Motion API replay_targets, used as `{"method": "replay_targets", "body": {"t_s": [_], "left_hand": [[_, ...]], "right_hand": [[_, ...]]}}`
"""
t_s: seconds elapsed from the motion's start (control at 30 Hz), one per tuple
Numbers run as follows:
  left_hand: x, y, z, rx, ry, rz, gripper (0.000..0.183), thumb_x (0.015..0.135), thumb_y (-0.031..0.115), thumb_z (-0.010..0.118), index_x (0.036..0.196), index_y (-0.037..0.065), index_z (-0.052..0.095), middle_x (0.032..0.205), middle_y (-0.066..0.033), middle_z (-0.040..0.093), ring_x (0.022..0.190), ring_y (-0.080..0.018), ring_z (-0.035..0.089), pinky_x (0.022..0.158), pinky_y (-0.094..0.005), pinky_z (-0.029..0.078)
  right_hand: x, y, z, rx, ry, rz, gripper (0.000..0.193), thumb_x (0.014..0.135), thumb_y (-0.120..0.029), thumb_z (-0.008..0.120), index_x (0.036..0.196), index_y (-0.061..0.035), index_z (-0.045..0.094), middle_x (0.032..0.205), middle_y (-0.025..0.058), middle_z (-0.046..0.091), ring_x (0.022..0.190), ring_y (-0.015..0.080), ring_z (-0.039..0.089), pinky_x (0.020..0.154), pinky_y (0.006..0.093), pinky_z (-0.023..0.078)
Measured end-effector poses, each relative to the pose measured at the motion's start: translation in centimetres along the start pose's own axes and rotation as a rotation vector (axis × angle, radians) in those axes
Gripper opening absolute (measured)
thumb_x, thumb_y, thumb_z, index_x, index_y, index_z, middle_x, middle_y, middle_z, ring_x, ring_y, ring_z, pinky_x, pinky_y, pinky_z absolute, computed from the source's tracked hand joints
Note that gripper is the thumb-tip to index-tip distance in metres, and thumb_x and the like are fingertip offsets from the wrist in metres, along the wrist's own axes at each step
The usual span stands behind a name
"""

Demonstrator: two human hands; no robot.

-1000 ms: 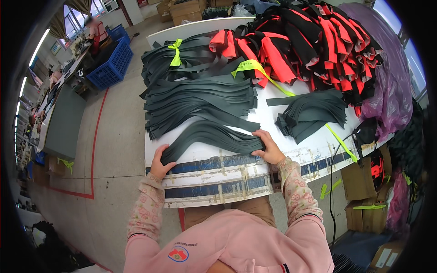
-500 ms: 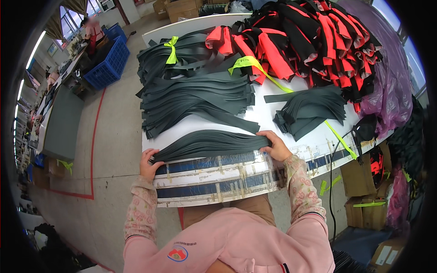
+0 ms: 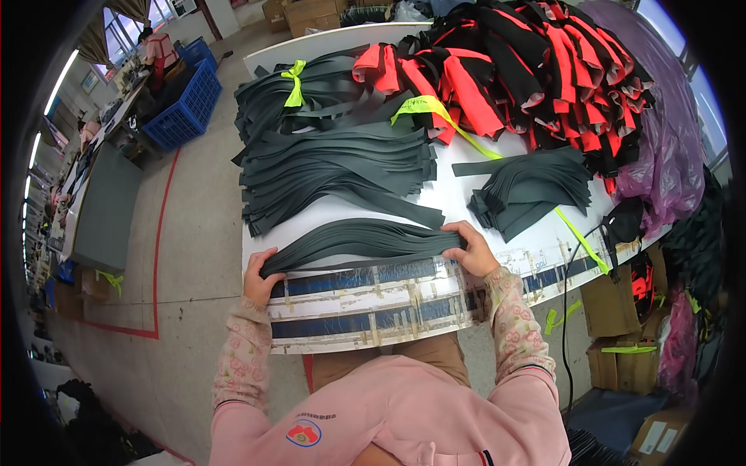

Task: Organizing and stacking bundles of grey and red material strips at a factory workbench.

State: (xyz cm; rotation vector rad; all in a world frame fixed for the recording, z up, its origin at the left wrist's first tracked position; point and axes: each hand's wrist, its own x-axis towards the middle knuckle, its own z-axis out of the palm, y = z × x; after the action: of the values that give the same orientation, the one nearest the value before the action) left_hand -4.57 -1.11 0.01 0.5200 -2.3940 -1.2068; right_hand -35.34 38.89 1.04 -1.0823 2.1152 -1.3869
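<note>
You are grasping both ends of the grey strip bundle with left hand and right hand, near the table's front edge — it is showing no tie. Behind, a wider pile is showing none either, while the farther bundle is already wearing yellow ribbon.

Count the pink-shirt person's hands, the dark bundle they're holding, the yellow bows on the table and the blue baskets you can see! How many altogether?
Hands: 2, left hand and right hand
Held dark strip bundle: 1
Yellow bow: 1
Blue baskets: 2, nearer basket and farther basket
Total: 6
</note>
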Motion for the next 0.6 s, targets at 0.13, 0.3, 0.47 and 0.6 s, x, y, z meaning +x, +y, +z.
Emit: {"method": "replay_targets", "body": {"t_s": [0.13, 0.3, 0.47, 0.6], "left_hand": [[-0.6, -1.1, -0.2, 0.016, 0.009, -0.048, 0.062, 0.07, -0.001, 0.073, 0.13, 0.006, 0.059, 0.119, -0.0109, 0.055, 0.114, -0.0252, 0.055, 0.102, -0.0319, 0.042], [-0.6, -0.4, 0.5, 0.152, 0.106, -0.003, 0.081, 0.066, 0.002, 0.078, 0.141, 0.008, 0.047, 0.138, -0.016, 0.044, 0.132, -0.0323, 0.042, 0.111, -0.0358, 0.035], [0.3, -1.4, 2.1, 0.097, 0.017, 0.071, 0.086, 0.065, 0.001, 0.075, 0.144, 0.005, 0.041, 0.136, -0.0178, 0.044, 0.131, -0.0341, 0.043, 0.112, -0.0374, 0.034], [0.3, -1.4, 2.7, 0.079, 0.018, 0.142, 0.083, 0.067, -0.003, 0.074, 0.143, 0.007, 0.042, 0.129, -0.0167, 0.047, 0.123, -0.0345, 0.047, 0.108, -0.0367, 0.037]], "right_hand": [[0.0, 1.3, -0.4, -0.026, -0.029, -0.015, 0.061, 0.071, -0.001, 0.077, 0.128, -0.0057, 0.056, 0.12, 0.009, 0.055, 0.112, 0.0241, 0.055, 0.098, 0.0303, 0.043], [0.3, 0.4, 0.8, 0.094, 0.038, 0.0, 0.077, 0.069, 0.0, 0.079, 0.139, -0.0048, 0.047, 0.131, 0.0115, 0.047, 0.127, 0.0254, 0.045, 0.108, 0.0313, 0.036], [0.3, 1.9, 1.4, -0.078, 0.026, -0.092, 0.074, 0.069, -0.008, 0.078, 0.136, -0.0037, 0.049, 0.126, 0.0159, 0.051, 0.121, 0.0317, 0.05, 0.106, 0.0355, 0.038], [0.0, 0.7, 1.6, -0.125, 0.031, -0.116, 0.065, 0.07, -0.004, 0.075, 0.131, -0.0028, 0.052, 0.121, 0.0149, 0.054, 0.116, 0.0314, 0.052, 0.102, 0.0348, 0.041]]}}
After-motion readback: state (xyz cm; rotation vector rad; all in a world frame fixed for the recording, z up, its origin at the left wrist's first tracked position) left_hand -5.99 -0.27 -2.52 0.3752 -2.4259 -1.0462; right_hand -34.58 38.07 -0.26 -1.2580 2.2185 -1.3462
